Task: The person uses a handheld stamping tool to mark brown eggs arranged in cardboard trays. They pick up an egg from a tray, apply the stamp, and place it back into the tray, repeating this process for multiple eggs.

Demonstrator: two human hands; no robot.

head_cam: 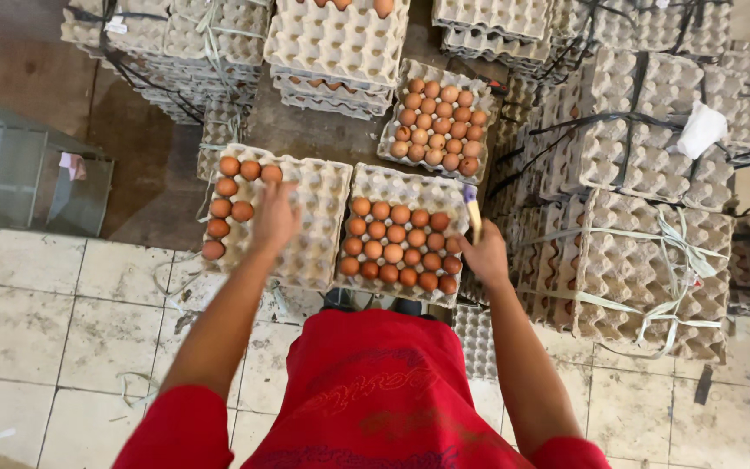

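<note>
the right hand (485,254) is closed around a slim tool with a purple tip (472,207), held upright at the edge of the nearly full egg tray (403,233). the left hand (275,219) hovers over the partly filled tray (310,217), seemingly cupped on an egg, though its fingers are hidden; brown eggs (229,207) fill that tray's left columns.

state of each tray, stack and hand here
left tray: partly filled, eggs only at its left side
middle tray: mostly filled, top row bare
far tray: nearly full
tied stacks: strapped shut
left hand: over the left tray, grip unclear
right hand: closed on a brush
</note>
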